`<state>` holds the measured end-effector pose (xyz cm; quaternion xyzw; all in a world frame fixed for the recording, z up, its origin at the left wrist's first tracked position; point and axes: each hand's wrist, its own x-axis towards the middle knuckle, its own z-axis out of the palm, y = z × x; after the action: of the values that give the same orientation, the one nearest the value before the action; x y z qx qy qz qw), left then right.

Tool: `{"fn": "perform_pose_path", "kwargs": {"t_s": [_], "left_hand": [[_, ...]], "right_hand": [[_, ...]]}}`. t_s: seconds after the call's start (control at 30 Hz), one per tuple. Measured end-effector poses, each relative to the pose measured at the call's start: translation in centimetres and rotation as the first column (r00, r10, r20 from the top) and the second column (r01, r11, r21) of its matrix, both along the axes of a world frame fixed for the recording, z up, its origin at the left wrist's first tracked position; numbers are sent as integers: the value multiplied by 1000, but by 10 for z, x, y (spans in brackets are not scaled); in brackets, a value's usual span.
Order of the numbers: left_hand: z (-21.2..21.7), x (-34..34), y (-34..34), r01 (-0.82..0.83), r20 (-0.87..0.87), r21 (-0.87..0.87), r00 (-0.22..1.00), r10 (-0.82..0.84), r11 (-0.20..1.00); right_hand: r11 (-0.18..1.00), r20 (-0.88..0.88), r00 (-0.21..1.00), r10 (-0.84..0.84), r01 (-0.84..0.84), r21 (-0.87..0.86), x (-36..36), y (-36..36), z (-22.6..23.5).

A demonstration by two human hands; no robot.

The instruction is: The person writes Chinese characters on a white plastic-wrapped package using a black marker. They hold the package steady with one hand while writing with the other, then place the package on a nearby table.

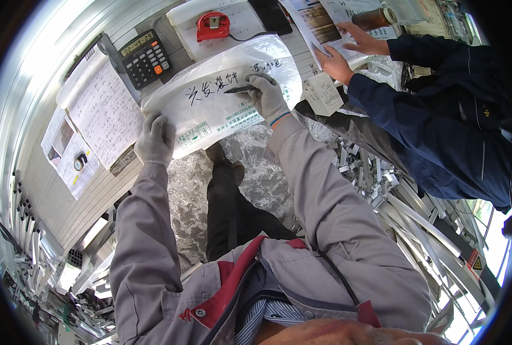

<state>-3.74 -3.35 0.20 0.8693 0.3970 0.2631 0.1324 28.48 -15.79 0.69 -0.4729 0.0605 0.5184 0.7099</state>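
Note:
A white plastic bag (210,115) with green print and black handwriting lies over the table's near edge. My gloved left hand (154,138) has its fingers curled over the bag's lower left corner, holding it. In my gloved right hand (265,98) is a black marker pen (240,89), its tip pointing left over the writing. That hand rests on the right part of the bag.
An open notebook (103,103), a calculator (145,59) and a red tape measure (213,26) lie around the bag. At right, a co-worker's hands (348,54) touch printed sheets near a brown bottle (374,19). Metal offcuts (365,172) are heaped below.

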Motion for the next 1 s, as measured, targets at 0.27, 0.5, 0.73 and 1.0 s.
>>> {"fn": "perform_pose_path", "kwargs": {"t_s": [0.27,0.5,0.73,1.0], "left_hand": [[0,0,0,4,1,-1,1000,-4,1000],[1,0,-1,3,-10,-21,1000,-3,1000],[3,0,-1,10,9,-21,1000,-10,1000],[4,1,0,18,1,-8,1000,-18,1000]], "right_hand": [[1000,-21,1000,6,-5,25,3,-3,-8],[998,-45,999,9,-6,59,5,-4,-12],[1000,6,1000,-4,4,3,0,-2,-2],[1000,-3,1000,-2,2,13,0,0,0]]}}
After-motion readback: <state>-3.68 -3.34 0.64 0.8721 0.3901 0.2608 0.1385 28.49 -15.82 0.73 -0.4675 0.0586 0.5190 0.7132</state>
